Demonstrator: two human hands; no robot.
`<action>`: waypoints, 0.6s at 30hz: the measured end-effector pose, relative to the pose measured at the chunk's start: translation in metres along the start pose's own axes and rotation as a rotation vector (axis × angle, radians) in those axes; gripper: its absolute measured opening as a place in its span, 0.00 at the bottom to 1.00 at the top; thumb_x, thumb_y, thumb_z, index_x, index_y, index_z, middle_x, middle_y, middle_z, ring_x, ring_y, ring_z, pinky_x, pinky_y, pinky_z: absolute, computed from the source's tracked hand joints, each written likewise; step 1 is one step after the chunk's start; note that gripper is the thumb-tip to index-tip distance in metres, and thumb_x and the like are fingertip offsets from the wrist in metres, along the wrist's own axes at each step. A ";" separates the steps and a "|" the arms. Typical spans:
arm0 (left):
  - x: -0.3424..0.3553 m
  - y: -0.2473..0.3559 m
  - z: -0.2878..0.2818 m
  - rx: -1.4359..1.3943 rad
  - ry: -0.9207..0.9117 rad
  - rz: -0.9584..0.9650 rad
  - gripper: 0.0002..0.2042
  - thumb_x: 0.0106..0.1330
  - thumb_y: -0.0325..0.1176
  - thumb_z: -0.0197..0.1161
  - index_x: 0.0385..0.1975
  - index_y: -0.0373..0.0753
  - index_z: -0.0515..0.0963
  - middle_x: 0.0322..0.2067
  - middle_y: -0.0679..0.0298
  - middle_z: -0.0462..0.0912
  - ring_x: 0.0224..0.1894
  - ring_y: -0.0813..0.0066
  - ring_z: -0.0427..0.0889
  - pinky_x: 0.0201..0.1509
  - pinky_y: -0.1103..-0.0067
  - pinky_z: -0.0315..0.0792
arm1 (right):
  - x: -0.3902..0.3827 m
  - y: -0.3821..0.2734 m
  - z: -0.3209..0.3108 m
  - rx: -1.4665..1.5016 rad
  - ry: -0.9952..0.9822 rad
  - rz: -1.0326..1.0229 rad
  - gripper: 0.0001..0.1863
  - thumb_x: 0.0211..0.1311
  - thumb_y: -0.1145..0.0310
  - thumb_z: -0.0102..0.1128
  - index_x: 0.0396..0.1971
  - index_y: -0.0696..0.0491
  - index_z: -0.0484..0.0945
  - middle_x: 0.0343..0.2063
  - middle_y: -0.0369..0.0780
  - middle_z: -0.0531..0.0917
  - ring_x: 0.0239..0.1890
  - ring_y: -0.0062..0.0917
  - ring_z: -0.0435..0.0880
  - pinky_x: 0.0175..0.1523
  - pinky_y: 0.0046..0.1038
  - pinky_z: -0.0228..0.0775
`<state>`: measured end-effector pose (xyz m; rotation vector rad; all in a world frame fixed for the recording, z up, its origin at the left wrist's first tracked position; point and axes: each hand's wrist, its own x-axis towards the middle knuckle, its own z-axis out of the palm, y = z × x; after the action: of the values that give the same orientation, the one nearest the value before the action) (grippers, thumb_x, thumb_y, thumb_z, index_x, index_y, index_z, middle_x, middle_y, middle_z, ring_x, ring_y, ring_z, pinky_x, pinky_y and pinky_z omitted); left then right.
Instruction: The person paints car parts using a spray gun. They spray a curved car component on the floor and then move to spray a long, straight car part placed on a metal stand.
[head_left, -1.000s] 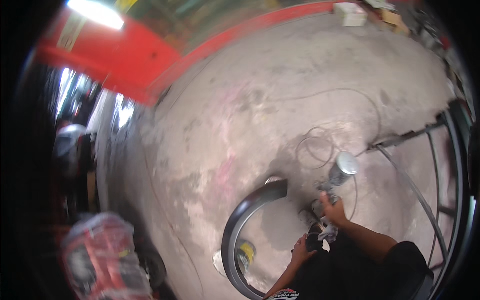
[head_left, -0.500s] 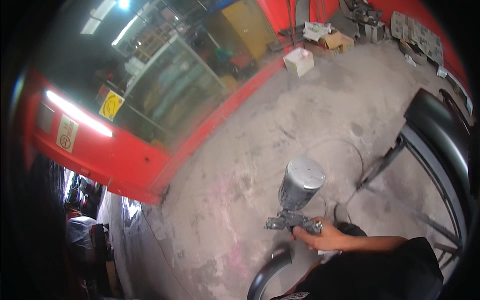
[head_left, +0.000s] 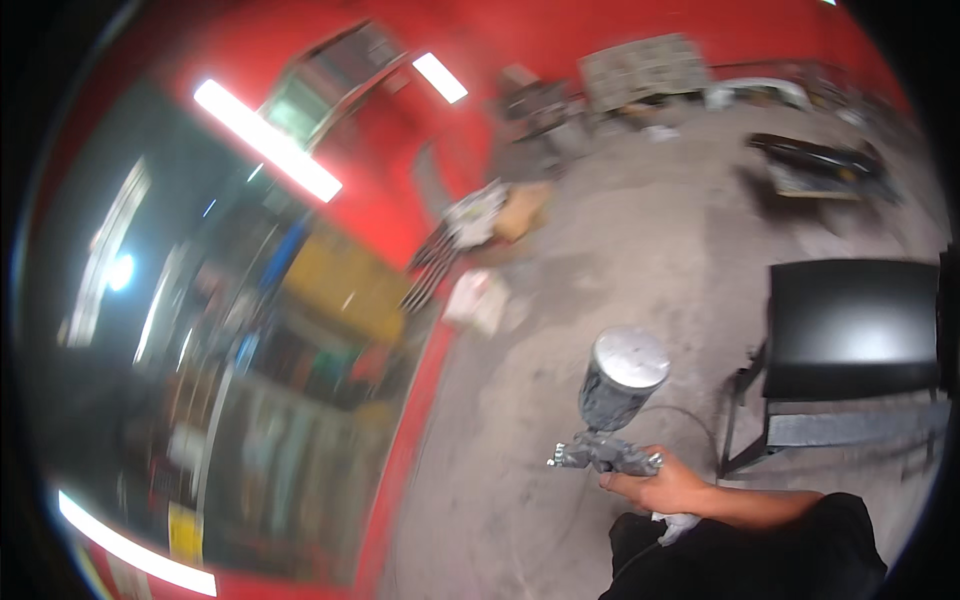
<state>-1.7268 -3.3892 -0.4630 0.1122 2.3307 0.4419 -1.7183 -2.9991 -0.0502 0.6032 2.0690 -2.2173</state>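
A grey spray gun (head_left: pixel 603 453) with a paint cup (head_left: pixel 622 380) on top is in my right hand (head_left: pixel 665 487). The fingers wrap round its handle, which they mostly hide. The cup has a silver lid and leans a little to the right. Something white and crumpled, like a cloth (head_left: pixel 677 527), shows just under my wrist. A thin hose (head_left: pixel 690 412) curves over the floor behind the gun. To the right of the gun, apart from it, a glossy black panel (head_left: pixel 850 325) rests on a metal stand (head_left: pixel 850 428). My left hand is out of view.
Glazed red-framed wall (head_left: pixel 400 470) runs along the left. Far back are a whitish box (head_left: pixel 477 300), a cardboard box (head_left: pixel 522 210) and a paper-covered panel (head_left: pixel 643 75). Another black part (head_left: pixel 815 155) lies on a low support at the far right. Grey concrete floor (head_left: pixel 560 290) lies between.
My view has swung right, bringing the back red wall and the black panel's broad face into sight. My right hand still holds the spray gun. A curved black part below has left view.
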 end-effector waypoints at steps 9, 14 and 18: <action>0.293 0.151 -0.214 0.344 0.130 0.278 0.23 0.59 0.54 0.58 0.28 0.35 0.80 0.25 0.45 0.78 0.33 0.44 0.79 0.40 0.59 0.71 | 0.112 0.004 -0.044 0.232 0.701 0.075 0.17 0.59 0.54 0.63 0.24 0.54 0.77 0.15 0.32 0.75 0.18 0.15 0.72 0.25 0.22 0.65; 0.420 0.270 -0.331 0.400 0.393 0.505 0.25 0.60 0.56 0.56 0.24 0.35 0.82 0.21 0.46 0.80 0.29 0.44 0.80 0.38 0.59 0.72 | 0.178 -0.035 -0.055 0.394 0.753 0.025 0.18 0.58 0.54 0.63 0.22 0.55 0.76 0.14 0.33 0.75 0.17 0.17 0.73 0.24 0.23 0.67; 0.461 0.436 -0.405 0.330 0.664 0.671 0.25 0.58 0.55 0.61 0.15 0.35 0.77 0.15 0.49 0.78 0.22 0.47 0.80 0.28 0.59 0.70 | 0.250 -0.051 -0.091 0.449 0.864 0.009 0.17 0.59 0.55 0.62 0.26 0.56 0.76 0.13 0.33 0.74 0.16 0.18 0.73 0.24 0.23 0.67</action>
<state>-2.3602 -2.9982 -0.3505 1.0699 2.9703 0.4527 -1.9413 -2.8498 -0.0829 1.8718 1.7455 -2.7274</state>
